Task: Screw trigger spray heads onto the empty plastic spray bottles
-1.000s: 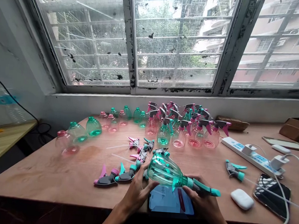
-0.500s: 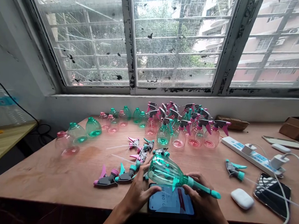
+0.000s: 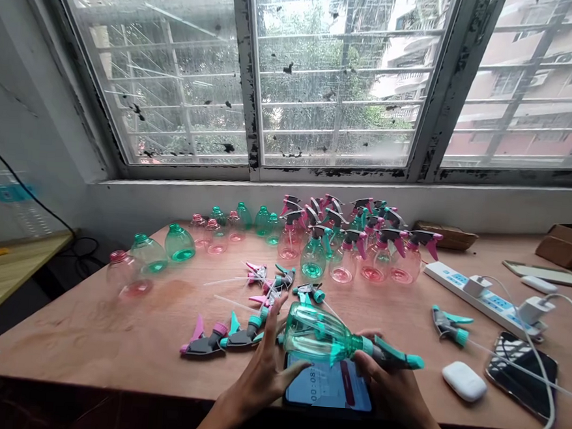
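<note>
A clear green spray bottle [image 3: 307, 330] lies sideways above the phone, its base toward the left. My right hand [image 3: 387, 378] is closed around it near the neck, where a grey and teal trigger head [image 3: 396, 355] is fitted. Beside the base, my left hand [image 3: 263, 363] is open, its fingers stretched upward and its thumb apart. Whether its fingers touch the bottle's far side is hidden. Under the bottle, a phone [image 3: 328, 384] with a lit timer screen lies at the table edge.
Several loose trigger heads [image 3: 203, 344] lie left of and behind my hands. Assembled spray bottles [image 3: 344, 264] crowd the back; headless bottles [image 3: 179, 243] stand further left. On the right are a power strip [image 3: 480, 298], a white earbud case [image 3: 464, 380], a dark phone [image 3: 522, 375] and cables.
The bottle has turned about its length, so its trigger now shows above the grey head. My left fingers have loosened and spread from the base, which has dipped slightly.
</note>
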`<state>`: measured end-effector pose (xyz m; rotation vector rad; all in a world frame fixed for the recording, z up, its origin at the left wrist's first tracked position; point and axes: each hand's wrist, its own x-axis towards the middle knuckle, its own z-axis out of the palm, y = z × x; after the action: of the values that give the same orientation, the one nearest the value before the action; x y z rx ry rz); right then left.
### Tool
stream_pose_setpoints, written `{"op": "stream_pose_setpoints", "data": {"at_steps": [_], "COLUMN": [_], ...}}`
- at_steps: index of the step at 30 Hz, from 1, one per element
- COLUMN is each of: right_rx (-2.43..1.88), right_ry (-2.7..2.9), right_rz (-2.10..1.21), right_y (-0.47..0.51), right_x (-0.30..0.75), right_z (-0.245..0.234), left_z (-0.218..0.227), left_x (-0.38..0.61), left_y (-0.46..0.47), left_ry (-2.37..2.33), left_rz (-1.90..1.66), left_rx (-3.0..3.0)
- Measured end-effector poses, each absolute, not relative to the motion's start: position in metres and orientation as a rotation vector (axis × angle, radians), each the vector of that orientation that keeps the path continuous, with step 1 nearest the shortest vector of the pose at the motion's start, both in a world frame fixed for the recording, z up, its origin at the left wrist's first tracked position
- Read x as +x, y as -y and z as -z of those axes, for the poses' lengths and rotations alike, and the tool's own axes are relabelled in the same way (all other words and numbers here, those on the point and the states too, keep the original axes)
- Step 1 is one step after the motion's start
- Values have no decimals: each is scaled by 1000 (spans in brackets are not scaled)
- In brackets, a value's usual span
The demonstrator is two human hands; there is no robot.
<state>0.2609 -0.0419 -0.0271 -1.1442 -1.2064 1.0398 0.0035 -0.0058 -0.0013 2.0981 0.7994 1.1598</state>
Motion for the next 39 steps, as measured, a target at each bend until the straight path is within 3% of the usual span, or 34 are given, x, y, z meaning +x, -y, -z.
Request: {"op": "stream_pose_setpoints", "data": {"at_steps": [18, 39], "right_rx": [-1191, -1097], "right_ry": [1239, 1115], "right_rz": [-1069, -1156], "right_y": [47, 47], "right_x": [249, 247], "right_z": [5, 12], "left_z": [-3, -2], "left_x": [0, 0], "left_y": [4, 4], "left_ry": [-891, -861], "left_rz": [-1050, -1029], "left_rx": [2017, 2086]}}
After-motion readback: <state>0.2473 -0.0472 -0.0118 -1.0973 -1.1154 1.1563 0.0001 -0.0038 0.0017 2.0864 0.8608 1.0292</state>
